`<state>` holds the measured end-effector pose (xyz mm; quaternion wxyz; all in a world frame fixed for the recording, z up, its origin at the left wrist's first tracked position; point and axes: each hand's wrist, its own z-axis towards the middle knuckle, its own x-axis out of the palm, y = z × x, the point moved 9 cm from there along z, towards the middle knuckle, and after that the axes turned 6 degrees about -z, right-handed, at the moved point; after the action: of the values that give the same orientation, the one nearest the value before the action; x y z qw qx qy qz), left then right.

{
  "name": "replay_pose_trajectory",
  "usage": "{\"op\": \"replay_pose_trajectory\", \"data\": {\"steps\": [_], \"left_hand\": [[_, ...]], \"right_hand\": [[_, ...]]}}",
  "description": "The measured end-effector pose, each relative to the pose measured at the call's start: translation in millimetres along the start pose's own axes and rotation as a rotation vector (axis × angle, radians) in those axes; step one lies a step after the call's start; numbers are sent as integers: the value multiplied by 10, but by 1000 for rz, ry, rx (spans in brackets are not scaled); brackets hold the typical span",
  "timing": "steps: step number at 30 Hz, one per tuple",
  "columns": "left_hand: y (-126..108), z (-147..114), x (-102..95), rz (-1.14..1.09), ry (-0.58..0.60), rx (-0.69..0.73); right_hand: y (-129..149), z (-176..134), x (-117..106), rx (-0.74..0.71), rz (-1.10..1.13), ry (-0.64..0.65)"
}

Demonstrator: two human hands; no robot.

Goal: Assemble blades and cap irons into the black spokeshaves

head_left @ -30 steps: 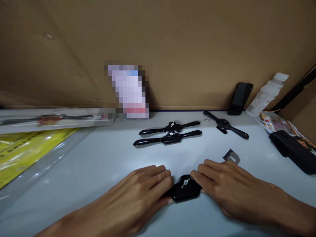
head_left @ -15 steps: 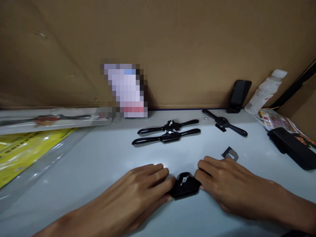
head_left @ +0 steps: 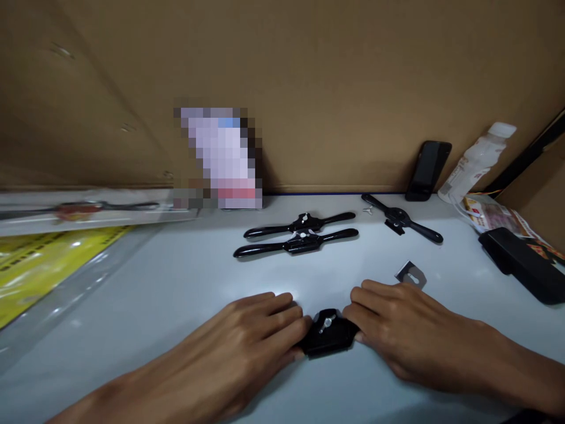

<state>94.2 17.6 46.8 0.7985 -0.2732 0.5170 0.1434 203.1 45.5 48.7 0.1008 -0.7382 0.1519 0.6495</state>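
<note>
A black spokeshave with a silver wing screw lies low on the pale table between my hands. My left hand is closed round its left handle, and my right hand grips the right one, so both handles are mostly hidden. Just beyond my right knuckles rests a loose metal blade with a slot in it. Farther back, two black spokeshaves lie side by side, a front one and a rear one. To their right is another black spokeshave body, with a small black cap piece against it.
A small wing screw lies near the cardboard wall. Against that wall lean a blurred-out screen, a dark phone and a plastic bottle. A black case-like object sits at right; yellow plastic packaging lies at left.
The view has shifted slightly. Both hands and the spokeshave between them have moved a little to the left; the grip looks the same.
</note>
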Motion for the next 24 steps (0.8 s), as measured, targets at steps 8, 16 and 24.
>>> {"op": "replay_pose_trajectory", "data": {"steps": [8, 16, 24], "left_hand": [[-2, 8, 18, -13, 22, 23], [4, -9, 54, -13, 54, 23], [19, -9, 56, -34, 56, 7]], "right_hand": [[-10, -6, 29, 31, 27, 28], [-15, 2, 24, 10, 40, 17], [-6, 4, 26, 2, 53, -15]]}}
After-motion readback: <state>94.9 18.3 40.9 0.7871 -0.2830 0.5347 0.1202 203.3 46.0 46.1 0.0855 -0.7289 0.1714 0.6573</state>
